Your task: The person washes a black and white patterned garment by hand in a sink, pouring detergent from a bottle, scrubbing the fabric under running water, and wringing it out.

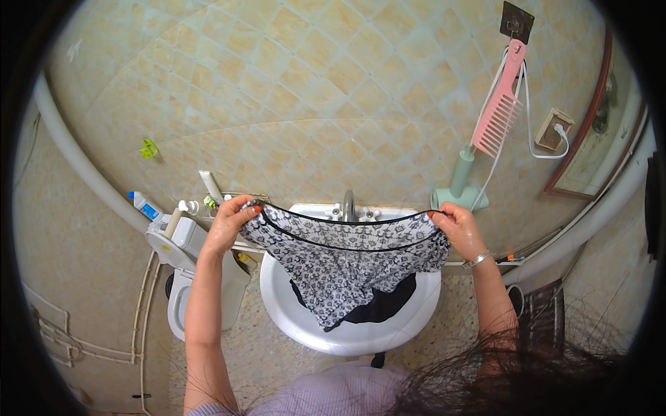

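Note:
A black-and-white patterned pair of underpants point(333, 260) with black waistband trim hangs spread wide over the white washbasin point(307, 343). My left hand point(231, 221) pinches one end of the waistband between thumb and fingers. At the opposite end, my right hand point(458, 226) grips the waistband the same way. Both hands look wet. Beneath the garment, dark cloth point(387, 304) lies in the basin bowl. Behind the waistband rises a chrome faucet point(348, 205) between two tap handles, its lower part hidden by the fabric.
A toilet point(179, 307) with its lid raised stands left of the basin. Near it are a cleaner bottle point(143, 204) and a white tube point(209, 184). A pink comb point(500, 104) and a green hair dryer point(459, 187) hang at right, beside a plugged-in socket point(554, 130) and framed mirror point(588, 156).

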The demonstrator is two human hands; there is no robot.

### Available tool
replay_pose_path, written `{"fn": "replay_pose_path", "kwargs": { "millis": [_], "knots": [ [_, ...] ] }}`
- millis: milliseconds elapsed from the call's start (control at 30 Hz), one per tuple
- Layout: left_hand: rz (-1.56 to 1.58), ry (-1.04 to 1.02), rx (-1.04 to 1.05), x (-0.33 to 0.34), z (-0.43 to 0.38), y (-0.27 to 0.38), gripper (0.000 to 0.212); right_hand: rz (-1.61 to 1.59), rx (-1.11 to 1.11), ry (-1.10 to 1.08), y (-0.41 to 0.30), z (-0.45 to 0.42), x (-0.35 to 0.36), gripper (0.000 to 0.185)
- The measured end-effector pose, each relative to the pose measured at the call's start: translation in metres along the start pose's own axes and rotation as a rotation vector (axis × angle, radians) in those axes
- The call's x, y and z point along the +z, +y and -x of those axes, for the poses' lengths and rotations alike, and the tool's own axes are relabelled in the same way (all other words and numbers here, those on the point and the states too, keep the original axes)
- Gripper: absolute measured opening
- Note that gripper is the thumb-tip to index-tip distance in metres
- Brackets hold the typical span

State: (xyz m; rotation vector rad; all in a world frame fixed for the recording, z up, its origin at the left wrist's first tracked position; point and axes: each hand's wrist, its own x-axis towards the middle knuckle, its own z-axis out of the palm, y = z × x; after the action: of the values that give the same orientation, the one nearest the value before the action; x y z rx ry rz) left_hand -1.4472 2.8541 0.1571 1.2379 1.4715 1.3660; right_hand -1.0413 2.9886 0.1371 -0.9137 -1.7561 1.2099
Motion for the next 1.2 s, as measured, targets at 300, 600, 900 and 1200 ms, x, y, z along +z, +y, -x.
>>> {"fn": "replay_pose_path", "kwargs": {
  "millis": [300, 600, 900, 1200],
  "knots": [
    [-0.356, 0.18, 0.425, -0.003, 0.023, 0.035, 0.011, 0.162, -0.084, 0.093, -0.035, 0.013, 0.019, 0.017],
    [0.386, 0.401, 0.047, 0.082, 0.022, -0.078, 0.031, 0.145, -0.55, -0.271, -0.044, 0.03, 0.085, 0.009],
    [0.68, -0.274, -0.282, 0.146, 0.025, -0.131, 0.022, -0.128, -0.148, -0.304, 0.044, 0.024, 0.172, 0.016],
    [0.431, -0.199, -0.31, 0.143, 0.065, -0.205, 0.042, -0.084, 0.231, 0.146, 0.136, 0.04, 0.192, 0.02]
  ]
}}
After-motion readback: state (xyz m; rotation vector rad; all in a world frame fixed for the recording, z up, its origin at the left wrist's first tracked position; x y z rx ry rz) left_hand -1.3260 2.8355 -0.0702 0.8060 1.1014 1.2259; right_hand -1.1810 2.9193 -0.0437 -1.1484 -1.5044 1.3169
